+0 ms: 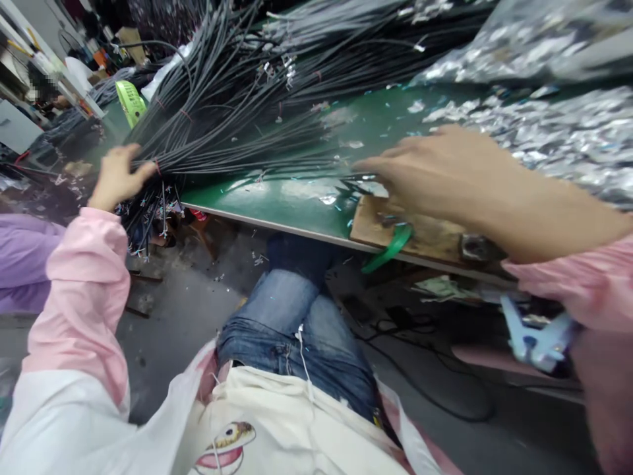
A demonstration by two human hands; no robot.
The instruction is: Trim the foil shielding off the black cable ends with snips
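Observation:
A thick bundle of thin black cables lies along the table's near edge, bound with red ties. My left hand grips it at the left near one tie, thumb and forefinger on either side of some cables. Below that hand, stripped cable ends with coloured wires hang over the edge. My right hand, blurred by motion, is closed at the right ends of the cables, its fingertips pinching them. How many it holds is hidden. Under it sits a wooden block with a green strip.
More black cables are heaped at the back of the green table. Silvery foil scraps cover its right side, beside a clear plastic bag. A bright green object stands at left. A blue clamp sits low at right; a purple sleeve is at left.

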